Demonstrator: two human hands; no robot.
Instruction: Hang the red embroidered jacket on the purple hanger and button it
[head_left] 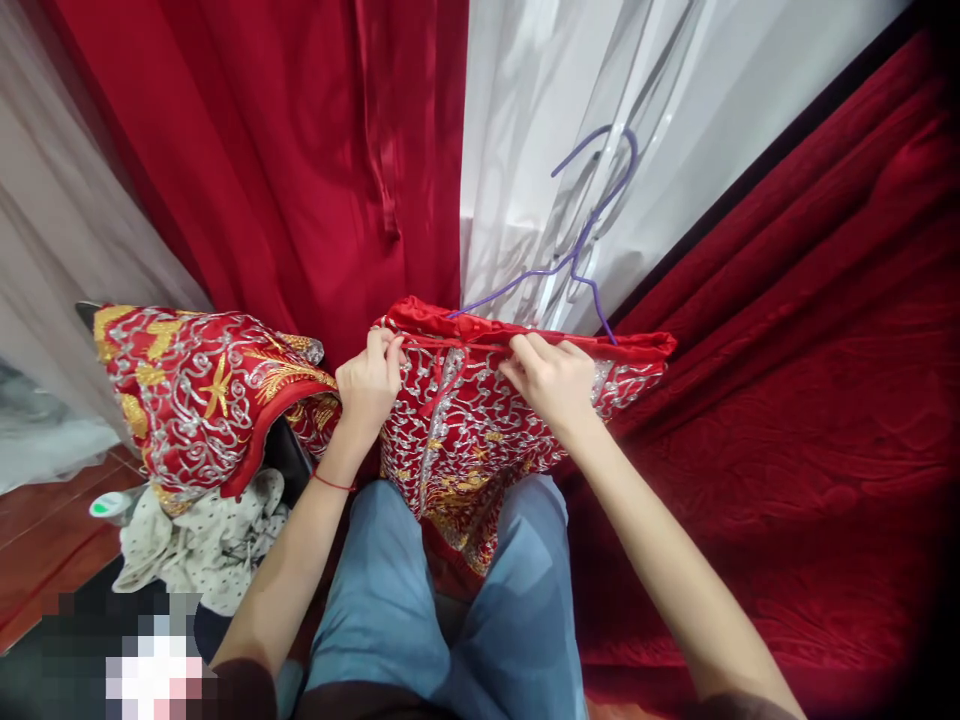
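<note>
Red silk garment with silver and gold embroidery (480, 420) hangs over the lap, top edge on thin purple wire hanger (577, 240). Left hand (369, 385) and right hand (551, 380) both pinch its waistband. Risk: slippery fabric sliding off the hanger.

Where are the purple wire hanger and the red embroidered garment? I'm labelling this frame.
Purple wire hanger (581, 240): head view, on its twisted neck.
Red embroidered garment (465, 420): head view, on the silver-patterned front between the hands.
</note>
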